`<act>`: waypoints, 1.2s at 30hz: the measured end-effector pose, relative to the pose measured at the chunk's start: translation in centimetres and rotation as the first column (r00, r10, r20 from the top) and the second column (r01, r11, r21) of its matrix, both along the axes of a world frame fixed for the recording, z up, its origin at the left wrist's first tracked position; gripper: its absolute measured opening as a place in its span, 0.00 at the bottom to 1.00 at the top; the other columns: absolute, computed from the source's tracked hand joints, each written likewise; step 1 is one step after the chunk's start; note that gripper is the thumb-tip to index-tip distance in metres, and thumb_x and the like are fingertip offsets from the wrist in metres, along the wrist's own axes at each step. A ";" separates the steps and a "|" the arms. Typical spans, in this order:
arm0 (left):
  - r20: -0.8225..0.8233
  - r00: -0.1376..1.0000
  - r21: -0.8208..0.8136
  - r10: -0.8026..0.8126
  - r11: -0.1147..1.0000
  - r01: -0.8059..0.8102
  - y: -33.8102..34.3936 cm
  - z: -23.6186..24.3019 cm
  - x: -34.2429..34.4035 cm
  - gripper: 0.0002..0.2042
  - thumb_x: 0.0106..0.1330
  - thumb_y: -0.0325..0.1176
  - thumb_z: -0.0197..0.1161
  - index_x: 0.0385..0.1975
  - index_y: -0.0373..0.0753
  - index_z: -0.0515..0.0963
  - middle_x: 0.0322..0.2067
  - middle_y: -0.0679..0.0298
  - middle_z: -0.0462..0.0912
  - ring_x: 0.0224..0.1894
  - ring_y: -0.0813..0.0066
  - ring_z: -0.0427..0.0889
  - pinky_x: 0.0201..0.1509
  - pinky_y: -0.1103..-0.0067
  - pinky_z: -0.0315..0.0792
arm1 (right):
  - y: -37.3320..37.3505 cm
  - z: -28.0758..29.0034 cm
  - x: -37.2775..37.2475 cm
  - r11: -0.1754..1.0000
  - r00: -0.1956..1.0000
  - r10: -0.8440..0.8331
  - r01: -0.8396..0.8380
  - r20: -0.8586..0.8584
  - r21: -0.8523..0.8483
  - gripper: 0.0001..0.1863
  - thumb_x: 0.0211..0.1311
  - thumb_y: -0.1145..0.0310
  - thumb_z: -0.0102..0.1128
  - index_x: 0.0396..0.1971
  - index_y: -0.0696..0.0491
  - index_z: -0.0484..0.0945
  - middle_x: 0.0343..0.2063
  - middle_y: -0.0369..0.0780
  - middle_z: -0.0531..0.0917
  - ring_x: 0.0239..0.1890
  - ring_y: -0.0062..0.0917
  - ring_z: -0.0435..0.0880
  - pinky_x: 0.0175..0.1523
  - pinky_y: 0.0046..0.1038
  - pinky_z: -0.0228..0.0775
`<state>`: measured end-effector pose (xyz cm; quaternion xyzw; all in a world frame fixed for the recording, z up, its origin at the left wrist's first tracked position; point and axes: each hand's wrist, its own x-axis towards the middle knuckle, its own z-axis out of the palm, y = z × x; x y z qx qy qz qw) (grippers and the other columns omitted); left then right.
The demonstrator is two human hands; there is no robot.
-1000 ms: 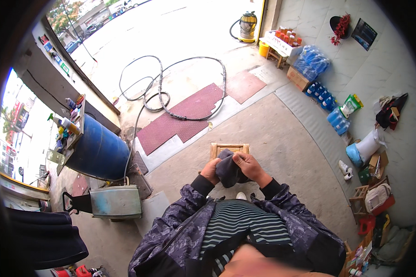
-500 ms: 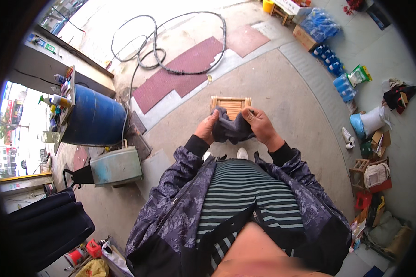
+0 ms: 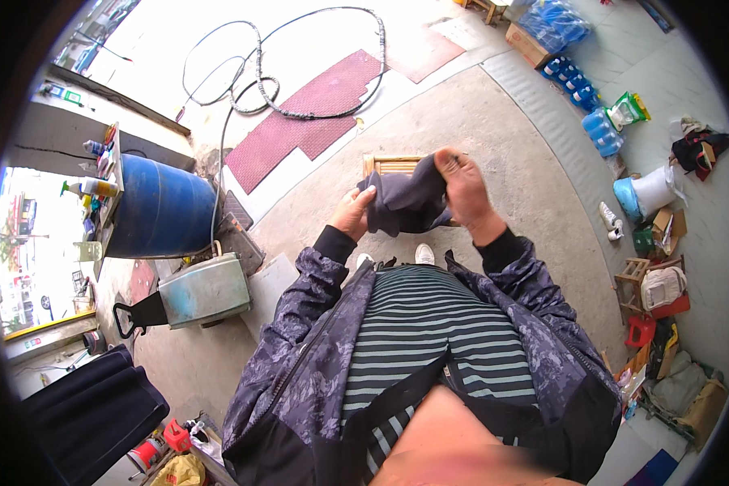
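A dark grey piece of cloth [image 3: 405, 199] is stretched between my two hands in front of my body. My left hand [image 3: 352, 212] pinches its left edge, thumb on top. On the other side my right hand [image 3: 469, 193] grips the raised right end between thumb and fingers. Folds hide whether the cloth is a rag or a garment. Just beyond it stands a small slatted wooden stool [image 3: 389, 164], partly covered by the cloth in this view.
A blue barrel [image 3: 166, 202] and a worn grey-green metal box [image 3: 205, 292] stand at left. Ahead, a black hose [image 3: 324, 117] coils over reddish floor plates [image 3: 259, 154]. Bottled water packs [image 3: 602, 131], white shoes [image 3: 611, 220] and boxes line the right. Dark fabric [image 3: 97, 413] hangs lower left.
The bunched cloth is now spread wider. My right hand has risen and moved slightly right with its end, while my left hand has shifted a little left.
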<state>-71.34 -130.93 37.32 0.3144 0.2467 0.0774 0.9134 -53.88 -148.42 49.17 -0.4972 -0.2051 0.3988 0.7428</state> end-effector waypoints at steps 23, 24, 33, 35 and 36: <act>-0.115 0.833 0.806 0.540 0.541 -0.239 17.5 1.4 -8.5 0.16 0.78 0.39 0.60 0.49 0.30 0.83 0.39 0.60 0.88 0.40 0.71 0.86 0.47 0.77 0.79 | -7.7 8.0 17.3 0.695 0.707 -0.706 0.684 0.035 0.221 0.19 0.78 0.52 0.60 0.48 0.55 0.80 0.41 0.39 0.87 0.41 0.31 0.89 0.49 0.35 0.84; -0.027 0.801 0.771 0.597 0.523 -0.363 19.0 3.3 -9.5 0.15 0.78 0.39 0.59 0.48 0.31 0.83 0.39 0.59 0.88 0.40 0.70 0.86 0.47 0.76 0.80 | -8.8 9.0 18.5 0.681 0.694 -0.718 0.683 0.059 0.264 0.19 0.79 0.51 0.59 0.48 0.55 0.80 0.42 0.40 0.87 0.42 0.31 0.89 0.50 0.38 0.85; 0.292 0.330 0.692 0.898 0.040 -0.721 26.2 15.5 -20.6 0.18 0.76 0.44 0.61 0.50 0.33 0.82 0.46 0.54 0.87 0.40 0.58 0.90 0.44 0.68 0.88 | -17.2 15.1 25.0 0.322 0.163 -0.888 0.888 0.429 0.329 0.26 0.82 0.53 0.49 0.54 0.64 0.78 0.51 0.48 0.86 0.48 0.38 0.89 0.59 0.41 0.84; 0.316 0.331 0.695 0.889 0.021 -0.719 27.2 16.4 -22.9 0.20 0.76 0.43 0.62 0.55 0.31 0.81 0.48 0.53 0.87 0.42 0.60 0.89 0.48 0.69 0.86 | -18.3 15.6 24.9 0.317 0.153 -0.896 0.878 0.418 0.359 0.25 0.81 0.55 0.50 0.55 0.66 0.77 0.54 0.49 0.84 0.49 0.37 0.88 0.58 0.41 0.84; 0.329 0.303 0.745 0.895 -0.048 -0.665 27.7 16.6 -23.9 0.21 0.77 0.43 0.61 0.57 0.31 0.80 0.49 0.53 0.86 0.43 0.61 0.89 0.49 0.70 0.86 | -18.7 15.9 24.9 0.300 0.185 -0.926 0.890 0.330 0.342 0.26 0.81 0.55 0.51 0.55 0.66 0.77 0.54 0.49 0.84 0.49 0.37 0.88 0.58 0.40 0.84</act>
